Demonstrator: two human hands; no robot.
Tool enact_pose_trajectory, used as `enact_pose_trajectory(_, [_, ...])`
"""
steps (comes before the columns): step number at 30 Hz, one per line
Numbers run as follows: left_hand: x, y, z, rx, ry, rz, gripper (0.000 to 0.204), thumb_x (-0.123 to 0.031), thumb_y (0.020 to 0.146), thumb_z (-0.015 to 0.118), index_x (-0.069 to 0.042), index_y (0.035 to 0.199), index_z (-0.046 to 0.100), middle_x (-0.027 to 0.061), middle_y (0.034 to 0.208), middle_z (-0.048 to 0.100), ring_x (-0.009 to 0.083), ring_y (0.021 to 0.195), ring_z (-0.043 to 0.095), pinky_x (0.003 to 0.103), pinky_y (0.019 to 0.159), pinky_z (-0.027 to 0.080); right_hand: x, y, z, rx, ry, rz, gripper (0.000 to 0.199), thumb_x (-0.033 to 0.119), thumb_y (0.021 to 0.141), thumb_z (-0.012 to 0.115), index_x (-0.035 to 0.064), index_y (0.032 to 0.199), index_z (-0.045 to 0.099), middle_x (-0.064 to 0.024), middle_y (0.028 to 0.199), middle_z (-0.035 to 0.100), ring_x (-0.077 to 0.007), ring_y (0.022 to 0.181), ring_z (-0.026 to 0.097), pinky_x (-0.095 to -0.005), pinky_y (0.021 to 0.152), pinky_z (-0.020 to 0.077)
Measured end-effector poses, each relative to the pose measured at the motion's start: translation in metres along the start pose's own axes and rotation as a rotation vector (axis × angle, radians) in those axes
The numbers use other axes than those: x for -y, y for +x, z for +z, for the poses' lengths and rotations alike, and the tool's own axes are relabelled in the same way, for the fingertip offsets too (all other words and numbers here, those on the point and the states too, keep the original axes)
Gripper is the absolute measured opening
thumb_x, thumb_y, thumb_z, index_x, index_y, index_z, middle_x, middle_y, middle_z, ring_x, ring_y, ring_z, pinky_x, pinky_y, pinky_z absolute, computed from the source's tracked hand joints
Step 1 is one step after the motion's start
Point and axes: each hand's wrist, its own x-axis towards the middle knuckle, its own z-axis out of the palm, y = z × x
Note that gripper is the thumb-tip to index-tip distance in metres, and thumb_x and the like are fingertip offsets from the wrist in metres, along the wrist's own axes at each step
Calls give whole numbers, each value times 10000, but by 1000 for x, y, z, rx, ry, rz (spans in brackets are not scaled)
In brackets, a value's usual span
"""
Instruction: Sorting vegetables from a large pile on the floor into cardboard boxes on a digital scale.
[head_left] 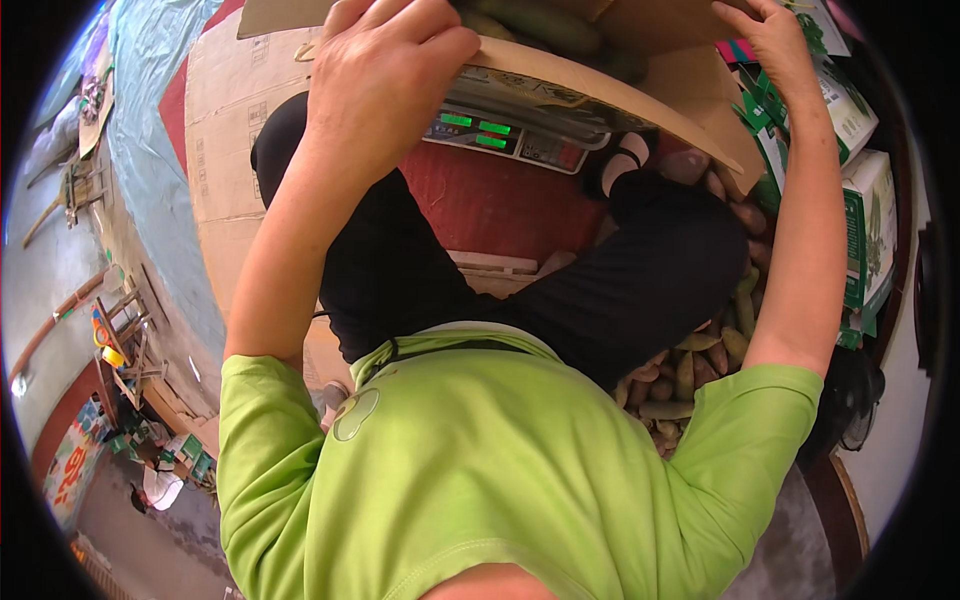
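An open cardboard box (590, 75) stands at the top of the view, on a scale (520, 135) with green lit displays. Inside it lie long, dark green vegetables (535, 22), partly in shadow; their exact kind is unclear. My left hand (390, 70) is closed over the near left edge of the box, fingers curled at the rim. At the far right, my right hand (770, 40) pinches the box's raised flap (675, 20) near its corner. The fingertips of both hands are partly cut off or hidden.
Loose brown and green tubers or vegetables (690, 375) are heaped beside my right leg. White and green printed cartons (870, 230) stand at the right. Flattened cardboard (235, 130) and pale blue plastic sheeting (160, 150) lie left. Small wooden stools (130, 340) are farther left.
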Motion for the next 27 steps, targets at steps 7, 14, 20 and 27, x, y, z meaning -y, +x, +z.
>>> enact_pose_trajectory(7, [23,11,-1,74,23,16,76,-126,690,628,-144,763,637,-2,781,547,189,853,592,366,843,451,-20,31,3,22,-188,-306,241,227,868,629,-13,874,606,16,645,490,-70,635,414,-253,572,361])
enact_pose_trajectory(14, [63,8,-12,54,-109,-18,44,-136,693,617,-159,730,616,-8,750,517,171,830,578,350,822,444,27,30,4,-68,-66,-321,147,109,860,627,-33,890,604,-60,746,549,-100,692,480,-259,661,410])
enact_pose_trajectory(20, [125,-47,-34,-159,-175,-183,47,-162,731,671,-143,742,629,-7,743,530,186,812,587,341,830,450,151,55,15,-48,-222,-558,134,130,842,616,7,891,600,-91,792,583,-209,692,549,-309,650,414])
enact_pose_trajectory(27, [162,-108,-109,-322,-129,-320,76,-130,730,715,-100,780,667,19,721,564,223,718,569,335,770,425,286,57,36,-152,-399,-781,165,188,830,627,38,895,604,-109,846,617,-312,772,577,-362,682,438])
